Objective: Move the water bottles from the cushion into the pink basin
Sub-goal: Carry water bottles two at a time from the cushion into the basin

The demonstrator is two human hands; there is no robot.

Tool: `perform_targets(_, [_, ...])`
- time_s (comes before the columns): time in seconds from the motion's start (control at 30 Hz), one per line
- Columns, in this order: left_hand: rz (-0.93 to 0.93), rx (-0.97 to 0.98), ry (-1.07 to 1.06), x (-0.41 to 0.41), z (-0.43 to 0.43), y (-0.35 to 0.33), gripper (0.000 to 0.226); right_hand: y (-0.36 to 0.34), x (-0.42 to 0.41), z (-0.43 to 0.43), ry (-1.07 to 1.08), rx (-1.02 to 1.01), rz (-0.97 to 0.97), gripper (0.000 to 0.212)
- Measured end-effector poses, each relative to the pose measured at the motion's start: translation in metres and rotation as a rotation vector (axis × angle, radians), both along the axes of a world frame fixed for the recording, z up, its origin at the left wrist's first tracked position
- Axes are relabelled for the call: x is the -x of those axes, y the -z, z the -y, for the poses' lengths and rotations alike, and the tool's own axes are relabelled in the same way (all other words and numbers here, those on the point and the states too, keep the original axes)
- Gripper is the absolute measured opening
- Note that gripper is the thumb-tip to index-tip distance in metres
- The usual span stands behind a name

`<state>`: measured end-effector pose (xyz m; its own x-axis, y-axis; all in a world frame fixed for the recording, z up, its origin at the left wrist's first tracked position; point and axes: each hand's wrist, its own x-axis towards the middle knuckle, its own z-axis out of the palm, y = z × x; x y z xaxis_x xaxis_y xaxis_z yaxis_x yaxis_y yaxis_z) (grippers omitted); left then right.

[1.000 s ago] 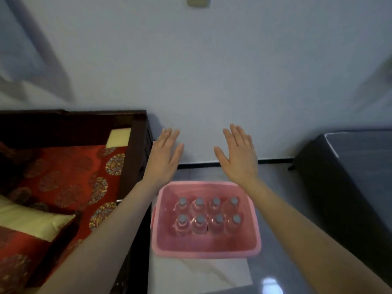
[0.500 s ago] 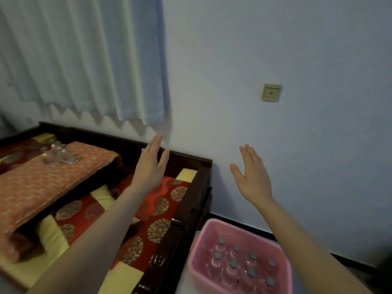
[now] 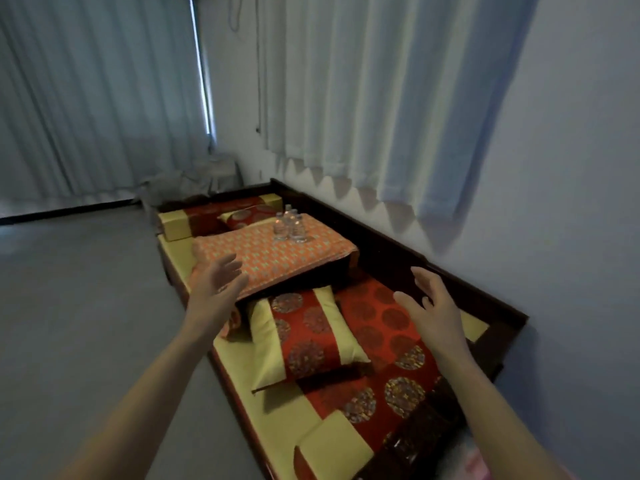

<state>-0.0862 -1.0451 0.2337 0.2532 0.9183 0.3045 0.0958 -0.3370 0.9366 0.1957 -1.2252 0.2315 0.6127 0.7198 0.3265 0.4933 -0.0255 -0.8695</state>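
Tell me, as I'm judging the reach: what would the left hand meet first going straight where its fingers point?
Probably the left hand reaches the orange patterned cloth near its front corner; the water bottles stand farther back. Depth is unclear.

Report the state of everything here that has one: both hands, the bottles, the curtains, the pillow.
left hand, open, holding nothing
right hand, open, holding nothing
water bottles, upright, clustered on the orange cushion, out beyond both hands
curtains, drawn, with a thin strip of light showing
pillow, lying on the red seat, untouched
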Motion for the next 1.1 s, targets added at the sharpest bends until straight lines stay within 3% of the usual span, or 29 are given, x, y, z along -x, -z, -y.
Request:
perform_targets(0.23, [-0.058, 0.031, -0.153, 0.144, -0.107, 0.024, 0.036, 0.044, 0.073, -0.151, -0.061, 0.052, -0.085, 0.046])
perform_targets(0.43, [-0.088, 0.121, -0.220, 0.206, -0.198, 0.041, 0.040, 0.067, 0.128, -0.273, -0.081, 0.082, -0.126, 0.046])
perform_targets(0.67, [-0.115, 0.182, -0.244, 0.226, -0.306, 0.072, 0.037, 0.089, 0.139, -0.381, -0.105, 0.148, -0.082, 0.050])
perform_targets(1.1, [-0.161, 0.209, -0.224, 0.189, -0.572, 0.084, 0.038, 0.112, 0.094, -0.640, -0.081, 0.195, -0.095, 0.043])
